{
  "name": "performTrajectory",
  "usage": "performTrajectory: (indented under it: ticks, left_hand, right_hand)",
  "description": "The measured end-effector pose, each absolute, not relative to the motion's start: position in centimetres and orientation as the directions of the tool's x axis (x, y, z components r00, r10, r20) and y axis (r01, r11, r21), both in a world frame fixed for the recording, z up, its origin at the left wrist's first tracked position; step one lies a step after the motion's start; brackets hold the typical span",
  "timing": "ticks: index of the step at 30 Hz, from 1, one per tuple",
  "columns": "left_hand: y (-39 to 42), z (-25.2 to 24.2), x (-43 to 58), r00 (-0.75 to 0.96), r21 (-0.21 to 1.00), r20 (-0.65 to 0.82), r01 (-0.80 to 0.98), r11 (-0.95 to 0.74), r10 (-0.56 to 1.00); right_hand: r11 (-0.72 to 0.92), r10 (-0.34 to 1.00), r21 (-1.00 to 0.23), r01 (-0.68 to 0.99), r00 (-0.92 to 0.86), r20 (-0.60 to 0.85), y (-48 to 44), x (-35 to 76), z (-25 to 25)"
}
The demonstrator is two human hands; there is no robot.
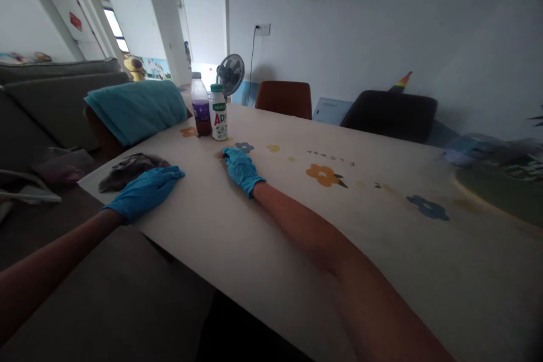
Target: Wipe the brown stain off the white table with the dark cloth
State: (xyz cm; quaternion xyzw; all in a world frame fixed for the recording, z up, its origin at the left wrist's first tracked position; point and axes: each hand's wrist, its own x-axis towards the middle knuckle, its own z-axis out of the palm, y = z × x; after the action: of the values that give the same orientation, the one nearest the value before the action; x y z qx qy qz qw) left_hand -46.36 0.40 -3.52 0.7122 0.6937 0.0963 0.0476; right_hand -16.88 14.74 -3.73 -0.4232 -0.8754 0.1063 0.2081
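Both my hands wear blue gloves. My left hand point(146, 191) lies flat at the left end of the table point(292, 237), its fingers stretched out together. A crumpled dark grey cloth point(133, 171) is just beyond it, close to the table's edge. Farther right, my right hand point(242, 171) rests on the tabletop with its fingers curled down. A small brownish patch shows at its fingertips, too blurred to name. Behind that hand stand a white bottle with a green cap point(219, 119) and a clear bottle with a purple label point(201, 104), partly filled with dark liquid.
A chair draped with a turquoise towel point(142, 110) is at the table's left end. A brown chair point(283, 99) and a black chair point(390, 115) line the far side. At right lies a round green mat point(500, 192) with blurred items. A fan point(231, 74) stands behind.
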Motion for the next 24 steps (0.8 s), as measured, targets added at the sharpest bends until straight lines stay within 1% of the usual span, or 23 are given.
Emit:
performTrajectory:
  ticks: [2, 5, 7, 11, 15, 19, 24]
  left_hand:
    - [0.6, -4.2, -46.8, 0.028, 0.199, 0.107, 0.979, -0.049, 0.994]
    - [0.8, -5.0, -47.4, 0.032, 0.206, 0.159, 0.976, -0.065, 0.987]
    - [0.7, -5.4, -47.7, 0.05, 0.208, 0.177, 0.974, -0.087, 0.983]
    - [0.5, -5.4, -48.1, 0.087, 0.203, 0.186, 0.971, -0.125, 0.979]
    - [0.4, -4.9, -47.9, 0.07, 0.205, 0.151, 0.974, -0.1, 0.986]
    - [0.5, -4.5, -47.6, 0.046, 0.209, 0.113, 0.975, -0.069, 0.993]
    - [0.5, -4.3, -47.3, 0.023, 0.215, 0.095, 0.976, -0.043, 0.995]
  right_hand:
    - [0.635, 0.772, -0.357, 0.685, -0.555, 0.309, 15.0, -18.8, -3.6]
    - [0.701, 0.713, -0.328, 0.633, -0.62, 0.329, 14.7, -22.2, -3.6]
    - [0.729, 0.685, -0.297, 0.617, -0.659, 0.312, 14.7, -24.2, -3.5]
    - [0.731, 0.682, -0.224, 0.645, -0.685, 0.254, 16.0, -25.7, -3.1]
    - [0.711, 0.701, -0.154, 0.686, -0.674, 0.234, 17.2, -23.4, -2.9]
    - [0.65, 0.749, -0.088, 0.755, -0.616, 0.244, 17.1, -19.3, -3.1]
    - [0.546, 0.814, -0.056, 0.836, -0.513, 0.274, 16.4, -13.0, -3.4]
